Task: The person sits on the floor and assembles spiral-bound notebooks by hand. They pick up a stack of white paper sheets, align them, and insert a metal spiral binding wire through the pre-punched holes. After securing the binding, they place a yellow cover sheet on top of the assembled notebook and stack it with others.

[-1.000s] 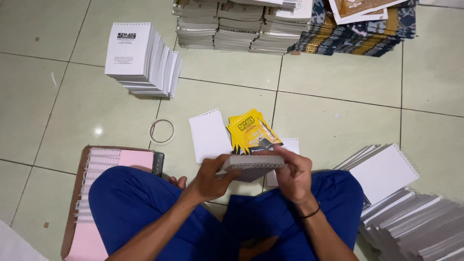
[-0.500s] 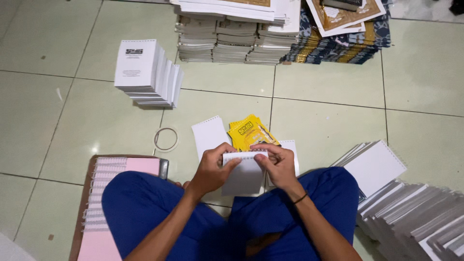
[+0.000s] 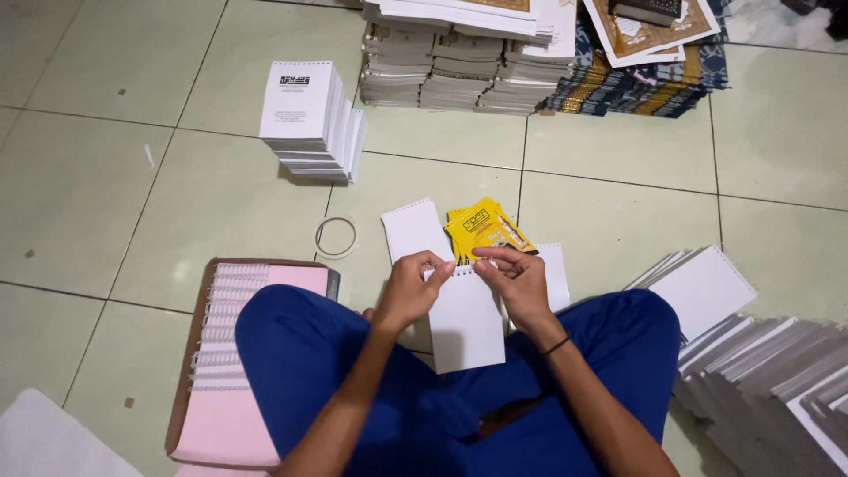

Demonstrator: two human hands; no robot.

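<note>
We pinched the white notepad [image 3: 465, 320], lying over our lap just below the yellow covers [image 3: 484, 229], with left hand [image 3: 408, 291] and right hand [image 3: 518, 281] fingertips closed on its spiral edge, keeping that edge level.

Notepad [image 3: 466, 320] on lap, covers [image 3: 484, 228] behind

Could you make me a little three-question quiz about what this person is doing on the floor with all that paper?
1. True or false: both the left hand and the right hand grip the top edge of the white notepad.
2. What lies on the floor just beyond the notepad? A) yellow covers B) scissors C) a cup
3. Which side of the person is the box of white binding coils on?

Key:
1. True; fingers of both pinch the punched top edge.
2. A, the yellow covers.
3. The person's left, beside the knee.
</note>
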